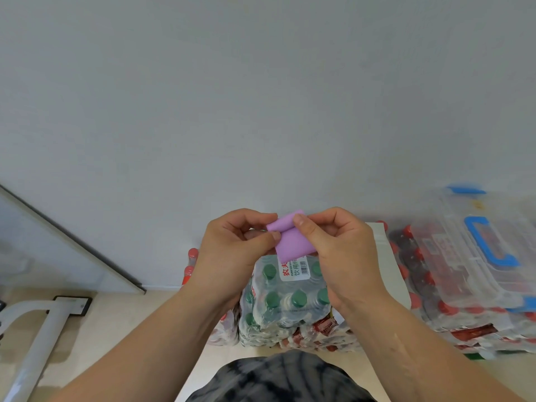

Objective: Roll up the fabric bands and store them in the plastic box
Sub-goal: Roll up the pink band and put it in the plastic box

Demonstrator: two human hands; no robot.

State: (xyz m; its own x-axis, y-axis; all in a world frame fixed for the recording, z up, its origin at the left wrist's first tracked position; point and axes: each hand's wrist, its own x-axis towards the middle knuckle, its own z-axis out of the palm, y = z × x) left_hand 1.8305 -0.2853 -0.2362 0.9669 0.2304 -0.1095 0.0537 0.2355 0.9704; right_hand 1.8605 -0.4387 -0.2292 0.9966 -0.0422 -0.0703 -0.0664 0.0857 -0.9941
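At the bottom centre of the frame is a dark mottled shirt [278, 375], with 2 bare forearms reaching up from it. The left hand [232, 250] and the right hand [339, 248] are close together at the middle of the frame. Each pinches the purple fabric band [293, 242] between thumb and fingers, and the band's top end is curled into a small roll. The band hangs in the air above a shrink-wrapped pack of green-capped bottles [284, 303]. At the right edge, the clear plastic box [475, 256] with a blue handle lies on packs of red-capped bottles [435, 314]. Behind everything stands a plain white wall [261, 97].
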